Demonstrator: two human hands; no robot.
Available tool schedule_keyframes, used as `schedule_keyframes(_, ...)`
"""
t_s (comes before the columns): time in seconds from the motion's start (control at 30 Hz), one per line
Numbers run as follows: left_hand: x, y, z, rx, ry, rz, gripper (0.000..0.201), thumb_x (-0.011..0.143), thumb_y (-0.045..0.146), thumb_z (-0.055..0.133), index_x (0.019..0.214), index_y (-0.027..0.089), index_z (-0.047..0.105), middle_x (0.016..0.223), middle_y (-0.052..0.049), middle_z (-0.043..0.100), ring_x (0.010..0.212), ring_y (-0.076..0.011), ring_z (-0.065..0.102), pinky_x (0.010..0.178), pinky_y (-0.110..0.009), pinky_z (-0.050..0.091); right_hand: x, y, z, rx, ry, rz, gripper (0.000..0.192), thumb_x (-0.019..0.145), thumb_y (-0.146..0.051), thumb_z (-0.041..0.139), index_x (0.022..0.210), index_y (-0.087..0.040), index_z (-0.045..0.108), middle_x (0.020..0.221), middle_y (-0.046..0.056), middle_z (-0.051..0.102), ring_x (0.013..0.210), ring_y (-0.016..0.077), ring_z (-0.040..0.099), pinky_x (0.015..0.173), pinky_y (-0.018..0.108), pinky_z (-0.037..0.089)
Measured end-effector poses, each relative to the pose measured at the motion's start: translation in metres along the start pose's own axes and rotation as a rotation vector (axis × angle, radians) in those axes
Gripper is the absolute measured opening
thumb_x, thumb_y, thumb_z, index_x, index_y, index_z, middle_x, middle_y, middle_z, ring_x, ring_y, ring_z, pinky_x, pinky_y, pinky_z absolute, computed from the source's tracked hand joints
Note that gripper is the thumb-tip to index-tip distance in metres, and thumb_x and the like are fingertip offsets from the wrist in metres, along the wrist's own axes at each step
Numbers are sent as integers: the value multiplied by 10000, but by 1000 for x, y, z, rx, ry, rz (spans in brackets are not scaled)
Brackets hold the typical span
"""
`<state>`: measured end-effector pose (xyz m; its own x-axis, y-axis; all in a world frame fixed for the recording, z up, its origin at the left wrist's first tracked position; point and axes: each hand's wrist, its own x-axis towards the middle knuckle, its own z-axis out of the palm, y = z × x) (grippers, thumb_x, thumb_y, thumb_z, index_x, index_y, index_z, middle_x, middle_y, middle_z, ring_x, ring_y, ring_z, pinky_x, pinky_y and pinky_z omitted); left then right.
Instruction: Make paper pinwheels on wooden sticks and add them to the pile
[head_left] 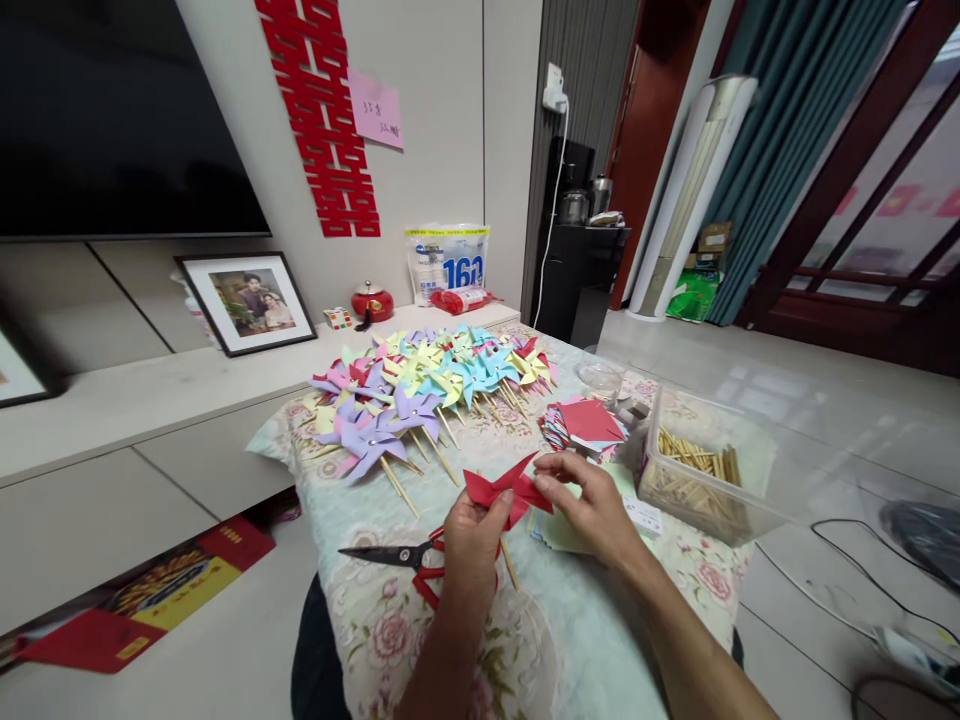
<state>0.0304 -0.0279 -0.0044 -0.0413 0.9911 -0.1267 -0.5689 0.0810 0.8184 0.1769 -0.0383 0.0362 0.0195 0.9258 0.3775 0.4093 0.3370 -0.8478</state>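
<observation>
A red paper pinwheel point(504, 490) on a thin wooden stick is held over the table. My left hand point(469, 540) grips it from below at the stick and centre. Pinching one of its folded points from the right is my right hand point(589, 505). Black scissors with red handles point(394, 556) lie on the floral tablecloth point(390, 620) just left of my left hand. A stack of red and coloured paper squares point(585, 425) sits beyond my right hand.
Several finished pinwheels point(427, 385) in purple, yellow, blue and pink cover the table's far half. A clear plastic box of wooden sticks point(701, 470) stands at the right. A framed photo point(247, 300) leans on the low cabinet to the left. Cables cross the floor at right.
</observation>
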Motion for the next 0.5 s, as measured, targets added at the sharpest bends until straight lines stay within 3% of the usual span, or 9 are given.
schedule_keyframes(0.07,0,-1,0,-32,3,-10,345,572,292,868,823,158,671,783,-37,775,696,-168,699,731,-286,538,0,-12,-25,-97,47,-22,200,877,-378,635,937,-199,701,900,58,734,806,206,664,755,320,499)
schedule_keyframes(0.17,-2,1,1,-66,33,-17,354,559,294,883,811,155,676,775,-32,773,687,-159,697,732,-279,536,11,-23,-78,-302,140,-38,205,891,-388,603,889,-211,707,846,54,734,751,205,656,693,310,487)
schedule_keyframes(0.27,-4,4,2,-71,35,-27,353,572,314,879,820,153,685,749,-35,766,668,-172,700,711,-290,533,34,-13,-140,-637,158,40,216,855,-382,600,877,-207,724,796,52,735,698,204,646,639,294,435)
schedule_keyframes(0.3,-5,4,2,-76,27,-23,349,580,316,874,825,152,687,756,-40,767,681,-183,706,720,-301,535,43,-5,-158,-757,128,126,197,826,-365,615,858,-208,730,743,48,727,647,201,635,598,288,402)
schedule_keyframes(0.37,-5,4,2,-94,7,-16,342,590,308,867,838,152,690,781,-52,773,718,-204,718,748,-327,539,58,14,-185,-858,-56,305,126,757,-278,641,756,-193,734,663,52,705,565,183,607,555,281,360)
schedule_keyframes(0.43,-4,2,2,-113,-1,-19,349,588,293,866,854,149,692,802,-61,778,746,-216,723,766,-341,540,66,31,-199,-832,-152,346,125,695,-166,633,594,-170,708,571,56,672,488,154,569,539,285,351)
schedule_keyframes(0.5,-3,0,2,-126,-4,-34,369,577,284,870,868,145,693,794,-65,779,746,-223,724,767,-348,541,67,45,-201,-773,-236,384,150,642,-88,621,558,-160,723,504,46,654,417,138,555,502,279,348)
